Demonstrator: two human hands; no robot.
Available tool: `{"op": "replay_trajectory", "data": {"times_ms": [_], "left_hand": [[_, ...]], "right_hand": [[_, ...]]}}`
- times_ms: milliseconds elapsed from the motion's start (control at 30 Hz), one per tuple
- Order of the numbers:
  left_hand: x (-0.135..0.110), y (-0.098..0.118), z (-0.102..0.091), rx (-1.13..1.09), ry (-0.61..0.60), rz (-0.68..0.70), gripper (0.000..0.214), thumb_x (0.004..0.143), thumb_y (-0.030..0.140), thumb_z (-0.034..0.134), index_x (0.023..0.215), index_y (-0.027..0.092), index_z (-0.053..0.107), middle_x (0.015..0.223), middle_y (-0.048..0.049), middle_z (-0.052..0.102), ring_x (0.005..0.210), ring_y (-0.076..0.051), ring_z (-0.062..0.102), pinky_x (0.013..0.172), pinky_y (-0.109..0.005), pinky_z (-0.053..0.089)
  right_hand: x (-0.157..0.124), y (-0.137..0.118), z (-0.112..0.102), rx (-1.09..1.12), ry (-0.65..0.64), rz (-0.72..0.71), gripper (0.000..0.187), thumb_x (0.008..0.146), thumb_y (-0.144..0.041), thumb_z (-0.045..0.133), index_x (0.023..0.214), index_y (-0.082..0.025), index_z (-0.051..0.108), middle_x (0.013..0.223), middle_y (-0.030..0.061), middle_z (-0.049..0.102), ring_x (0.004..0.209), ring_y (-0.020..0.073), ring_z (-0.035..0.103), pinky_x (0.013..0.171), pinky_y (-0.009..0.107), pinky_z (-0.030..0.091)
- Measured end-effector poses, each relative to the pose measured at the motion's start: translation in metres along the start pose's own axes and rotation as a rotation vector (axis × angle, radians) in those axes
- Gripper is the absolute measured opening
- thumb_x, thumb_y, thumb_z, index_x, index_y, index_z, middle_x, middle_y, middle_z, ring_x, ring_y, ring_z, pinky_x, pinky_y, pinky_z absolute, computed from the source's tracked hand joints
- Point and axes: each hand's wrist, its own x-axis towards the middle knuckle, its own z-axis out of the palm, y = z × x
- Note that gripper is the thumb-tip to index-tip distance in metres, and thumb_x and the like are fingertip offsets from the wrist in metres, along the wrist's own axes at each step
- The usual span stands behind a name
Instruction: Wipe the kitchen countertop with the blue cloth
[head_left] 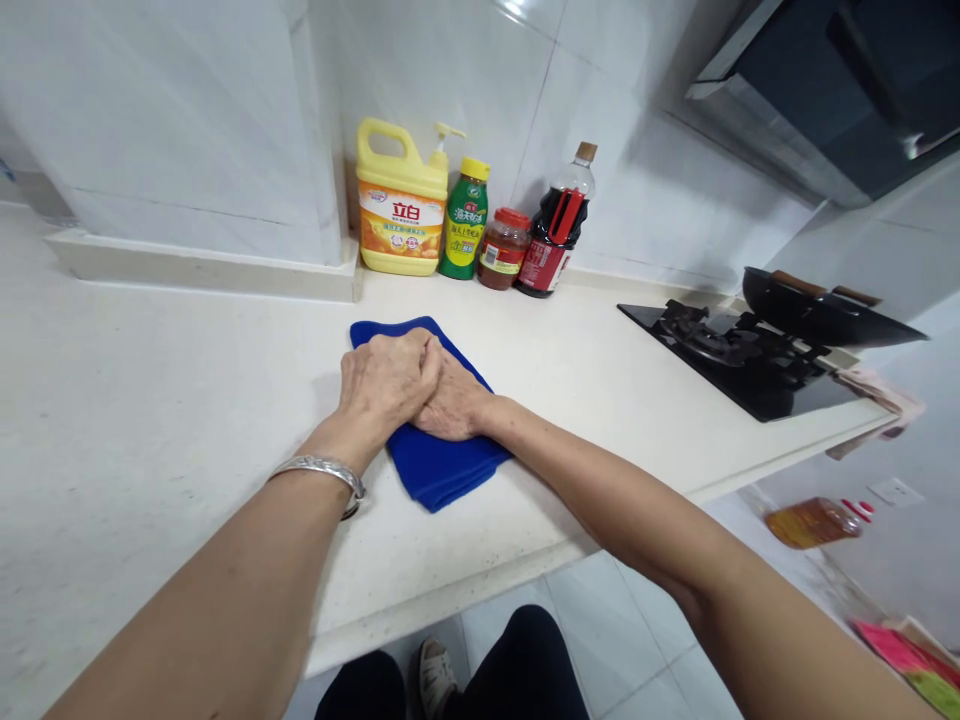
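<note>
A folded blue cloth lies on the white countertop. Both my hands rest on top of it. My right hand lies on the cloth, palm down, and my left hand is laid over its fingers, curled around them. A silver bracelet sits on my left wrist. The fingertips of both hands are hidden under the left hand.
At the back stand a yellow detergent jug, a green bottle, a red-lidded jar and a dark sauce bottle. A black gas hob with a dark pan is at the right. An oil bottle lies on the floor.
</note>
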Motion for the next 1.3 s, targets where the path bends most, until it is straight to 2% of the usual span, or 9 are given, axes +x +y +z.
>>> {"op": "replay_trajectory", "data": {"times_ms": [200, 300, 400, 700, 900, 1133, 1300], "left_hand": [[-0.002, 0.002, 0.004, 0.047, -0.017, 0.051, 0.050, 0.100, 0.042, 0.031, 0.119, 0.019, 0.070, 0.103, -0.0153, 0.075, 0.094, -0.032, 0.071, 0.083, -0.042, 0.055], [-0.003, 0.002, 0.005, 0.031, -0.036, 0.060, 0.048, 0.101, 0.042, 0.031, 0.121, 0.022, 0.069, 0.101, -0.0137, 0.076, 0.094, -0.032, 0.071, 0.082, -0.043, 0.054], [-0.003, 0.001, 0.006, 0.013, -0.055, 0.067, 0.046, 0.101, 0.042, 0.031, 0.122, 0.025, 0.069, 0.099, -0.0126, 0.076, 0.094, -0.033, 0.072, 0.082, -0.043, 0.054], [-0.002, -0.001, 0.006, -0.013, -0.088, 0.042, 0.045, 0.101, 0.040, 0.031, 0.121, 0.028, 0.070, 0.095, -0.0105, 0.076, 0.094, -0.034, 0.071, 0.082, -0.045, 0.053], [-0.002, -0.002, 0.006, -0.029, -0.084, 0.047, 0.044, 0.100, 0.039, 0.033, 0.120, 0.027, 0.070, 0.096, -0.0105, 0.076, 0.094, -0.033, 0.071, 0.082, -0.044, 0.052], [-0.002, 0.000, 0.003, -0.024, -0.107, 0.069, 0.044, 0.101, 0.037, 0.032, 0.119, 0.026, 0.070, 0.091, -0.0111, 0.075, 0.092, -0.032, 0.071, 0.080, -0.043, 0.052], [-0.002, 0.000, 0.001, -0.037, -0.120, 0.098, 0.043, 0.100, 0.035, 0.032, 0.120, 0.025, 0.069, 0.094, -0.0117, 0.075, 0.094, -0.033, 0.071, 0.080, -0.044, 0.051]], "right_hand": [[0.013, 0.040, -0.001, 0.025, -0.076, 0.141, 0.068, 0.100, -0.047, 0.044, 0.159, -0.018, 0.029, 0.171, 0.0116, 0.017, 0.158, 0.0294, 0.010, 0.128, 0.053, 0.011], [0.017, 0.062, -0.003, 0.040, -0.063, 0.192, 0.065, 0.102, -0.045, 0.037, 0.161, -0.019, 0.026, 0.171, 0.0104, 0.018, 0.158, 0.0295, 0.010, 0.128, 0.056, 0.011], [0.017, 0.078, -0.007, 0.040, -0.056, 0.268, 0.065, 0.104, -0.051, 0.032, 0.162, -0.021, 0.026, 0.170, 0.0096, 0.019, 0.158, 0.0297, 0.011, 0.128, 0.056, 0.011], [0.008, 0.109, -0.014, -0.034, -0.062, 0.457, 0.067, 0.104, -0.054, 0.027, 0.162, -0.021, 0.027, 0.171, 0.0110, 0.017, 0.158, 0.0278, 0.014, 0.128, 0.049, 0.012], [-0.007, 0.139, -0.014, -0.095, -0.053, 0.542, 0.066, 0.105, -0.053, 0.023, 0.162, -0.020, 0.026, 0.170, 0.0117, 0.021, 0.157, 0.0275, 0.016, 0.127, 0.049, 0.017], [-0.038, 0.175, -0.013, -0.163, -0.027, 0.617, 0.068, 0.105, -0.055, 0.019, 0.161, -0.020, 0.029, 0.168, 0.0107, 0.026, 0.156, 0.0280, 0.022, 0.126, 0.050, 0.022], [-0.066, 0.187, -0.013, -0.196, -0.021, 0.677, 0.068, 0.105, -0.054, 0.015, 0.161, -0.020, 0.029, 0.167, 0.0087, 0.029, 0.156, 0.0267, 0.021, 0.125, 0.050, 0.024]]}}
